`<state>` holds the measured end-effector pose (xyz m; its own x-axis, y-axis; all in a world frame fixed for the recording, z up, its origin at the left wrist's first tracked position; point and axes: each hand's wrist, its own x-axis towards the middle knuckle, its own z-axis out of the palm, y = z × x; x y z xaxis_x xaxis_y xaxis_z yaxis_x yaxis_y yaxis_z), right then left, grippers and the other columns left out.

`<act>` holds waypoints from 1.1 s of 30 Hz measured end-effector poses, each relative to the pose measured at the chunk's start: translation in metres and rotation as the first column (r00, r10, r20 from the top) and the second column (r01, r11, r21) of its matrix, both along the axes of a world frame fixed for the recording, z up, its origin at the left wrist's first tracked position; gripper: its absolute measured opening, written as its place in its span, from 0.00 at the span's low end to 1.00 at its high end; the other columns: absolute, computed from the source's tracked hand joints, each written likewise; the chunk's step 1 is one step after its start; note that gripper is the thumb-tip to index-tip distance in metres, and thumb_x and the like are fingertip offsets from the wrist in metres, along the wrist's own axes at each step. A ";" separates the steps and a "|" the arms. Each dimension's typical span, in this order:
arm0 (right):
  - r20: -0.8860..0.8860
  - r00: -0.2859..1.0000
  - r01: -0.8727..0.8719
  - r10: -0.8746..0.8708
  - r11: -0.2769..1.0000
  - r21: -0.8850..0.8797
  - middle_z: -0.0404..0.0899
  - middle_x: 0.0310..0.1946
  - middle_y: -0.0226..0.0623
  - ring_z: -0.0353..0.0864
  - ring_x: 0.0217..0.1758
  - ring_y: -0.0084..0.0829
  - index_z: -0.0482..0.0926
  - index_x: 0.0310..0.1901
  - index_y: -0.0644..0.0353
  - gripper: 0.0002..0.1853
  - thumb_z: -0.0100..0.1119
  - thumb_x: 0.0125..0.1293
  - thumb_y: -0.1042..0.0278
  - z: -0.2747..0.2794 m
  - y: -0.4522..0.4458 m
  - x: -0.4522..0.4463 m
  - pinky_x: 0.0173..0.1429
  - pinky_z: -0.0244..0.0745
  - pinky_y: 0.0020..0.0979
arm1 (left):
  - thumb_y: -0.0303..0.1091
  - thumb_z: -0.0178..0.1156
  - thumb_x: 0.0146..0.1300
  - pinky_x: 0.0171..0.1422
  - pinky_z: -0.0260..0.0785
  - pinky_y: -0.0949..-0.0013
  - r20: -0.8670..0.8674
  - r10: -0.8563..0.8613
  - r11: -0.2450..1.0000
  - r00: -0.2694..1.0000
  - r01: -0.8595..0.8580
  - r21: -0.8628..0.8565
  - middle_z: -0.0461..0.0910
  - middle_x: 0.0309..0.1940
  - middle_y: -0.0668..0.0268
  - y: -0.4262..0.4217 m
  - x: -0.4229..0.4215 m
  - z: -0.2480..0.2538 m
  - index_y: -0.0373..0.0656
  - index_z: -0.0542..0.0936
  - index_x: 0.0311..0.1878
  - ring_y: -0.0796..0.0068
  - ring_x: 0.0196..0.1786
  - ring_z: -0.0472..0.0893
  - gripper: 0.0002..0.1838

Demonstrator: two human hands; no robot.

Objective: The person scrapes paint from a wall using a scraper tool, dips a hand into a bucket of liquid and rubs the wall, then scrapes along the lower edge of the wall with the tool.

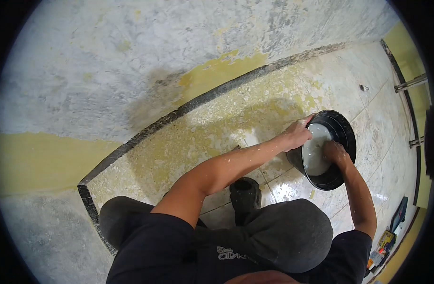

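Observation:
A black bucket (pixel 348 130) is tilted on the floor to my right, with a pale grey-white, wet mixture (pixel 315 158) inside. My left hand (pixel 298 134) is closed over the near-wall side of its rim, thumb toward the inside. Reaching into the bucket, my right hand (pixel 335 152) has its fingers curled down at the mixture's surface. The fingertips are hidden, and whatever they hold cannot be made out. Pale specks dot both forearms.
A patchy, scraped wall (pixel 132 71) with a dark baseboard (pixel 179 112) runs alongside. Flakes (pixel 179 146) cover the tiled floor near it. A small object (pixel 363 88) lies beyond the bucket. Several coloured items (pixel 383 244) are at lower right; metal legs (pixel 411 84) stand at far right.

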<state>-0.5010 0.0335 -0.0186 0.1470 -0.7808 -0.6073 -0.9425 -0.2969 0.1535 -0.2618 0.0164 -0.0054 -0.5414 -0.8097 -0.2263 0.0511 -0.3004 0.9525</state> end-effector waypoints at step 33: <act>-0.143 0.977 -0.213 0.157 0.712 -0.669 0.78 0.24 0.50 0.79 0.32 0.50 0.72 0.39 0.58 0.06 0.48 0.63 0.70 0.261 0.013 0.168 0.35 0.71 0.48 | 0.36 0.52 0.55 0.63 0.59 0.67 0.864 0.365 0.197 0.348 0.878 -0.437 0.77 0.31 0.67 -0.065 0.325 -0.059 0.58 0.80 0.49 0.69 0.53 0.72 0.17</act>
<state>-0.3334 0.0469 0.2423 0.3116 -0.9484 0.0581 -0.8583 -0.2547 0.4455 0.0629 -0.0485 -0.0645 -0.8244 -0.5631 -0.0570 -0.5598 0.8261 -0.0641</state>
